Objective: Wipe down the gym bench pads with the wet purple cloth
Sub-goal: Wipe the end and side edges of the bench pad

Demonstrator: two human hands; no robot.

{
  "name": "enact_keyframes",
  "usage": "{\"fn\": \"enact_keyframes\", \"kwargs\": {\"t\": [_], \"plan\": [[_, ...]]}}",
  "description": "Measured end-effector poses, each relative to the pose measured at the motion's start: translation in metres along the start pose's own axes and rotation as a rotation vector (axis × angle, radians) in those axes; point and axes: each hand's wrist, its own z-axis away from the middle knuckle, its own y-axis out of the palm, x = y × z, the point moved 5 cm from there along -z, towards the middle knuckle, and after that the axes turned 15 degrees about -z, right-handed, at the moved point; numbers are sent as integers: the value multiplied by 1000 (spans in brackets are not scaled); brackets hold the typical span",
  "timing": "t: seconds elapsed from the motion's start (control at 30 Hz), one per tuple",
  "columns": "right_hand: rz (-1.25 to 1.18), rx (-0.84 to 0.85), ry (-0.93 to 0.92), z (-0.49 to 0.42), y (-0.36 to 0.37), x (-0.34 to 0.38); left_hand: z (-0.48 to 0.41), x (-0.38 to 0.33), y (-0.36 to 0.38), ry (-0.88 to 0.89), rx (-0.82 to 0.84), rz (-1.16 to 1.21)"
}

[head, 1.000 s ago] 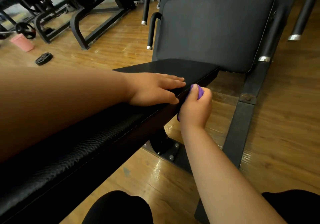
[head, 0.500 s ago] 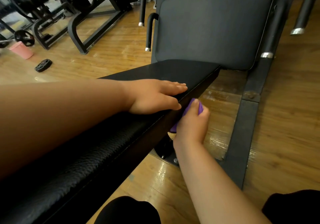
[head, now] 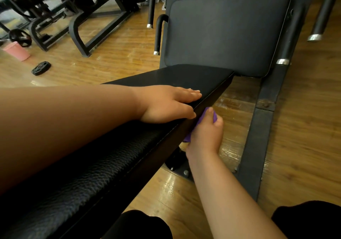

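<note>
A long black bench pad [head: 103, 174] runs from the lower left toward the middle of the view. My left hand [head: 166, 104] lies flat on its top near the right edge, fingers straight. My right hand [head: 204, 133] grips the purple cloth [head: 202, 117] and presses it against the pad's right side face, just below my left hand. Most of the cloth is hidden by my fingers. A second black pad [head: 225, 32] stands upright beyond the far end of the long pad.
The bench's dark steel frame bar [head: 254, 146] runs along the wooden floor on the right. A weight rack [head: 79, 17] stands at the back left. A pink cup [head: 16, 51] and a small weight plate [head: 41, 68] lie on the floor at left. My knees show at the bottom.
My right hand with the cloth has slid back toward me along the pad's side face. My left hand has stayed flat on the pad top.
</note>
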Motion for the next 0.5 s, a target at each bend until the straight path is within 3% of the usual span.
{"fn": "enact_keyframes", "kwargs": {"t": [0.17, 0.33, 0.5], "plan": [[84, -22, -58, -16, 6, 8, 1, 0, -1, 14, -1, 17], [152, 141, -257, 30, -3, 2, 0, 1, 0, 40, 0, 48], [294, 43, -381, -5, 9, 19, -2, 3, 1, 72, -9, 56]]}}
